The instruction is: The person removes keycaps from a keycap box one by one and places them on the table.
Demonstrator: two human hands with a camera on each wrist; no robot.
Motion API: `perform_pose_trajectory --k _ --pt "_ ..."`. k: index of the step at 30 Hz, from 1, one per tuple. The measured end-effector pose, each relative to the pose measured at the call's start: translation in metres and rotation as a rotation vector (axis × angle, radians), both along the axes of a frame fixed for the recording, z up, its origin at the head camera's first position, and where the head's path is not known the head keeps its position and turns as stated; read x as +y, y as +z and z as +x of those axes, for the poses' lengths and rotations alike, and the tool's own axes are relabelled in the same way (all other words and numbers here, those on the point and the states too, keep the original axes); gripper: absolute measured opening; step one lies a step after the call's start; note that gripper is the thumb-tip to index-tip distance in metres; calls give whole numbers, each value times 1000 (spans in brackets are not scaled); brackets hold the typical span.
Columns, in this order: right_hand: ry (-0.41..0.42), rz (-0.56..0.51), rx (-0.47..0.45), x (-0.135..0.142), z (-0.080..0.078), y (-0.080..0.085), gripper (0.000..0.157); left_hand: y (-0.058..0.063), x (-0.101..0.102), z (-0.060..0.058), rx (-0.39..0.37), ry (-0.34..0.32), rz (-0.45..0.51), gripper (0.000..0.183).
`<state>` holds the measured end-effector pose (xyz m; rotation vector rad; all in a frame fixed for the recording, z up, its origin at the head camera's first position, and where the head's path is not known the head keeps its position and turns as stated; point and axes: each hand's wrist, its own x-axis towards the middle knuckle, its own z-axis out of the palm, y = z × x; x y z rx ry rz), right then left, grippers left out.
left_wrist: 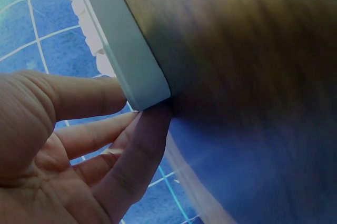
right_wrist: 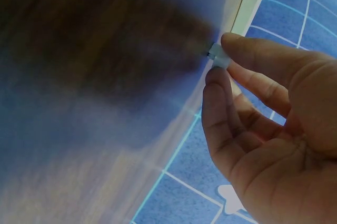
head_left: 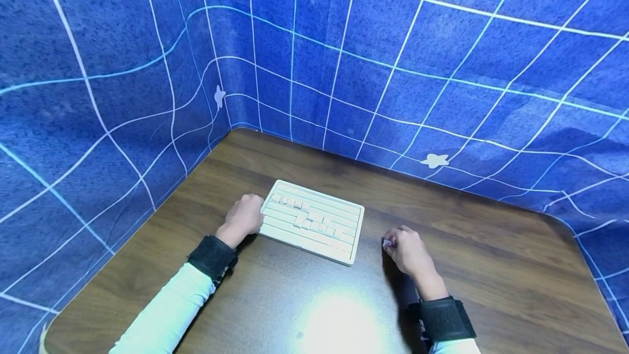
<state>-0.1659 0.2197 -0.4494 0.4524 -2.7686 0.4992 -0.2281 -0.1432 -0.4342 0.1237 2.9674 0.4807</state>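
Note:
A white rectangular tray (head_left: 314, 223) with raised parallel ridges lies on the wooden table, holding several small white tiles (head_left: 321, 227) in its rows. My left hand (head_left: 243, 215) is at the tray's left edge. In the left wrist view its thumb and fingertips (left_wrist: 150, 124) pinch the corner of the tray (left_wrist: 129, 50). To the right of the tray and apart from it, my right hand (head_left: 409, 250) pinches a small white tile (right_wrist: 218, 56) between thumb and index finger, low over the table. Markings on the tiles are too small to tell.
The brown wooden table (head_left: 275, 299) has rounded corners, with a bright light glare near its front. Blue cloth (head_left: 373, 48) with white grid lines and stars stands along the left and back edges. Black bands (head_left: 213, 258) wrap both wrists.

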Motion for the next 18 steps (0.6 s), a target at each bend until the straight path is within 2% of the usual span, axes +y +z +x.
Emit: perform_pose_trajectory --k 11,18 --pt "-39 5 -54 1 2 2 14 -1 0 -1 7 7 10 12" --pt "-49 -16 -50 1 3 5 14 -1 -1 -1 18 5 3 13"
